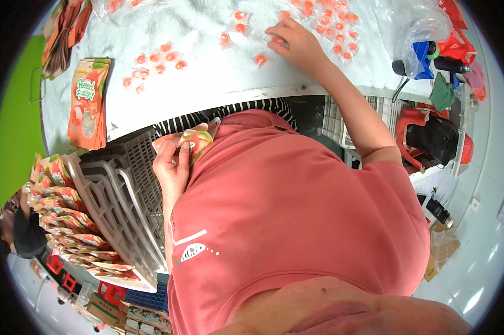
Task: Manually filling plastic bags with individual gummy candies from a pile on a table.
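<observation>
My left hand (172, 167) is at the table's front edge, its thumb and fingers closed on a small printed pouch (199, 139) in orange, white and green. The pouch is tilted, and its opening cannot be made out. Over the table, my right hand (296, 47) has its fingers curled around a wrapped orange-red candy (280, 41), partly hidden by them. A single wrapped candy (260, 60) lies just below these fingers. More clear-wrapped candies are scattered to the right of the hand, and a looser group (165, 56) lies to the left.
A stack of flat pouches (87, 106) lies at the table's left, with a bundle of pouches (67, 36) behind it. Filled pouches (76, 218) stand in a row in a white crate (112, 234). Plastic bags (414, 25) and a black bottle (452, 65) sit at the right.
</observation>
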### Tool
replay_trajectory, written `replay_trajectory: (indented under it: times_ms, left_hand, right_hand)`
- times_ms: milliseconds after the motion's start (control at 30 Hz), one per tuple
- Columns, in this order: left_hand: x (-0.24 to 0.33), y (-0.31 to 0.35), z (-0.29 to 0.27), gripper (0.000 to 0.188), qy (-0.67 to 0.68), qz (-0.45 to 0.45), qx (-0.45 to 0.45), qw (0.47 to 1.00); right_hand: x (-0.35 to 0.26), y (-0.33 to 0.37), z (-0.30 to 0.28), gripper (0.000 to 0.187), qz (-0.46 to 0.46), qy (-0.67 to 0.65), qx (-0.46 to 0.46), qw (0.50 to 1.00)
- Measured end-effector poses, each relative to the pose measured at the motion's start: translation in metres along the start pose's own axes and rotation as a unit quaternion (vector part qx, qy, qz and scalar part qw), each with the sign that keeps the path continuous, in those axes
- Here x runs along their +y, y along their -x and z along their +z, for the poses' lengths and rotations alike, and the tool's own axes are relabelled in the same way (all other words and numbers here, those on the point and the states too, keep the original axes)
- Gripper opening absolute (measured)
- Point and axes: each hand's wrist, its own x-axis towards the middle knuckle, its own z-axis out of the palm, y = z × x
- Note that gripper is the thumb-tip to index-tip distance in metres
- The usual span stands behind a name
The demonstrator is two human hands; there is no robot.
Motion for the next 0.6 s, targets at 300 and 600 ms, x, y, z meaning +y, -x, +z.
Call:
replay_trajectory:
  times_ms: [300, 600]
  left_hand:
    - [0.008, 0.004, -0.004, 0.015, -0.020, -0.009, -0.016, 1.000]
    - [0.007, 0.004, -0.002, 0.015, -0.023, 0.002, -0.005, 1.000]
  right_hand:
    - [-0.007, -0.042, 0.018, 0.043, -0.026, -0.083, 0.076, 0.993]
    - [-0.030, -0.048, 0.011, 0.069, 0.000, -0.037, -0.032, 0.999]
